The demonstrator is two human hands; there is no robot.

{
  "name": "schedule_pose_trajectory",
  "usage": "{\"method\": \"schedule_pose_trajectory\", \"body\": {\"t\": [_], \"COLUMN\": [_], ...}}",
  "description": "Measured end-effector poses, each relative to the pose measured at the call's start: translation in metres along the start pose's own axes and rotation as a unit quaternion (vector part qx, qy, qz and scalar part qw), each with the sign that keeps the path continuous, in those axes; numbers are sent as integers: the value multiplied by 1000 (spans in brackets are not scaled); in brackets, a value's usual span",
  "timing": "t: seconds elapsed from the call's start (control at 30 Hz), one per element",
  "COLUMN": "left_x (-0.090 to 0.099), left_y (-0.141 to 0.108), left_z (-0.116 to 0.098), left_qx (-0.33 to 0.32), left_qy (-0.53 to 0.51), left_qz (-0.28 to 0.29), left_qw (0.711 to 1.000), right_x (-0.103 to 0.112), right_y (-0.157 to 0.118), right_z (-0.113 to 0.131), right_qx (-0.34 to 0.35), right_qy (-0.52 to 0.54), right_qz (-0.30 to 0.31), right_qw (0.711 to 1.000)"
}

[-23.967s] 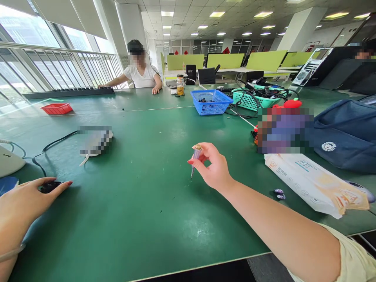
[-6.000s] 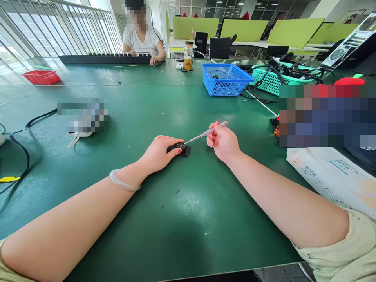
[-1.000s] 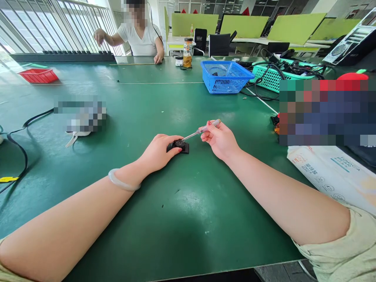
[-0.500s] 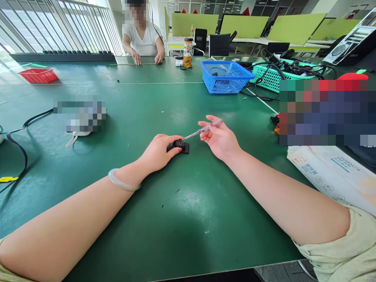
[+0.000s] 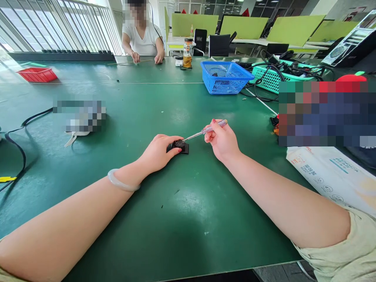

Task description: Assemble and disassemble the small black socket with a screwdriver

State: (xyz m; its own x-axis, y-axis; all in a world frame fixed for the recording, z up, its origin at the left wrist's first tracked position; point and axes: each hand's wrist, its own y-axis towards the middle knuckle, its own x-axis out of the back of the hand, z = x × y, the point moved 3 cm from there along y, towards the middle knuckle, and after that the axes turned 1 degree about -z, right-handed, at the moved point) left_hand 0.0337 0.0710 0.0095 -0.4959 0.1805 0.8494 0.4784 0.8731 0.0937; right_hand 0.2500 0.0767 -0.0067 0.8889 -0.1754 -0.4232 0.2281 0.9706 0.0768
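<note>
On the green table a small black device with a round top and a flat base [image 5: 183, 147] lies in front of me. Thumb and fingers of my left hand [image 5: 159, 152] close around its left side. My right hand [image 5: 222, 141] grips a screwdriver [image 5: 208, 129] by its clear handle, fingers curled round it. The thin metal shaft slants down to the left, and its tip meets the top edge of the black device. What exactly the tip touches is too small to tell.
Ahead stand a blue basket [image 5: 225, 78] and a green basket [image 5: 266, 78] heaped with black cables. A white printed bag [image 5: 326, 172] lies at right. To the left are a blurred item with a black cable [image 5: 38, 116] and a red tray [image 5: 37, 74]. A person sits opposite, near a jar [image 5: 187, 54].
My right hand's fingers have curled in from a spread hold, and the hand has turned and shifted slightly right on the screwdriver handle. The left hand and device stay put.
</note>
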Motion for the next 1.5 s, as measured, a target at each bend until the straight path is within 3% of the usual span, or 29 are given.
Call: {"method": "schedule_pose_trajectory", "body": {"t": [0.23, 0.7, 0.87, 1.5], "left_x": [1, 0, 0, -1], "left_y": [0, 0, 0, 1], "left_z": [-2, -1, 0, 1], "left_qx": [-2, 3, 1, 1], "left_qy": [-2, -3, -3, -5], "left_qz": [2, -2, -1, -2], "left_qw": [1000, 1000, 1000, 1000], "right_x": [-3, 3, 6, -6], "right_y": [-1, 4, 4, -10], "right_z": [-1, -4, -2, 13], "right_qx": [-36, -54, -45, 80], "right_qy": [-17, 12, 53, -29], "right_qz": [22, 3, -41, 60], "right_qw": [999, 998, 997, 995]}}
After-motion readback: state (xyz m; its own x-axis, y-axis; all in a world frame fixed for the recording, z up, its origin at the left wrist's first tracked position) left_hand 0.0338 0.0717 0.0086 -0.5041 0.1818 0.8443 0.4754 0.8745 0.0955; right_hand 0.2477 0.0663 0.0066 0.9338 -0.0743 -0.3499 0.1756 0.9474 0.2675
